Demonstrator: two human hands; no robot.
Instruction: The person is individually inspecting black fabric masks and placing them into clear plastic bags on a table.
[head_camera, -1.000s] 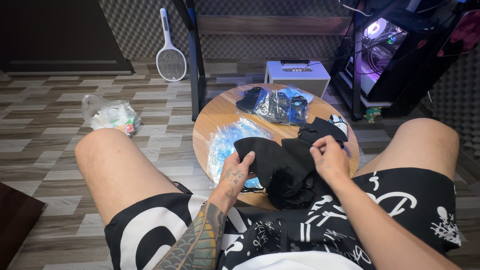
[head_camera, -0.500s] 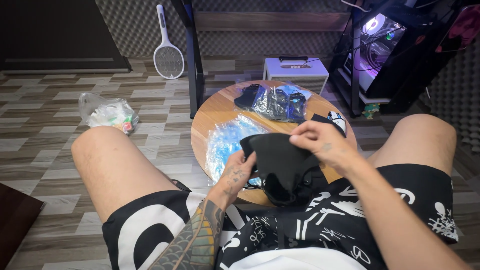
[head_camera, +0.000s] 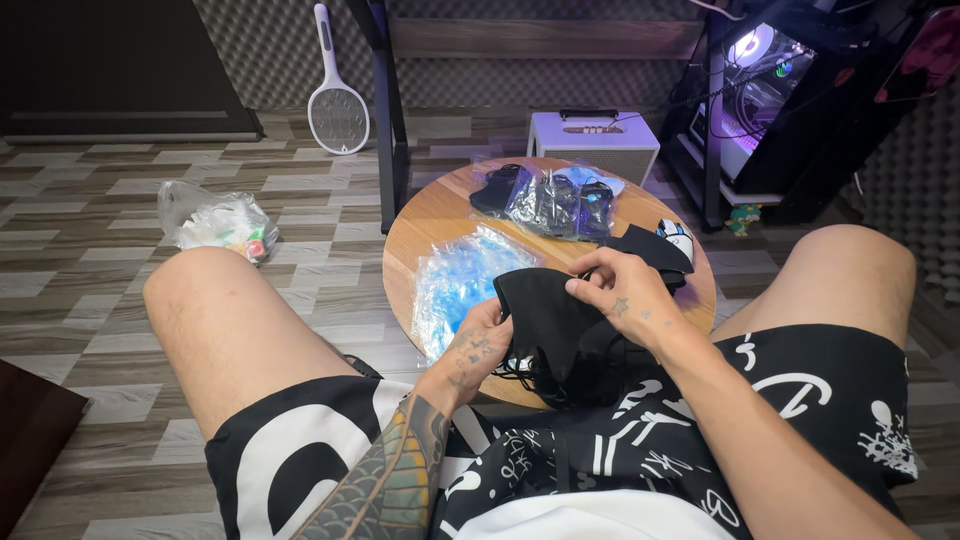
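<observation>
I sit with a small round wooden table (head_camera: 440, 215) between my knees. Both hands hold a black fabric face mask (head_camera: 545, 315) over the table's near edge. My left hand (head_camera: 480, 345) grips its lower left side. My right hand (head_camera: 620, 290) pinches its upper right edge. More black fabric lies bunched under the mask near my lap. A pile of clear blue plastic bags (head_camera: 460, 280) lies left of the mask. Another black mask with a white patch (head_camera: 665, 245) rests behind my right hand.
Clear packets holding dark items (head_camera: 550, 200) lie at the table's far side. A white box with a handle (head_camera: 595, 140) stands behind the table. A racket-shaped swatter (head_camera: 337, 105) leans at the back, a crumpled plastic bag (head_camera: 215, 220) lies on the floor left, and a lit computer case (head_camera: 760, 90) stands right.
My right hand has moved up and left from the fabric pile to the mask's top edge. The mask is lifted and spread between both hands.
</observation>
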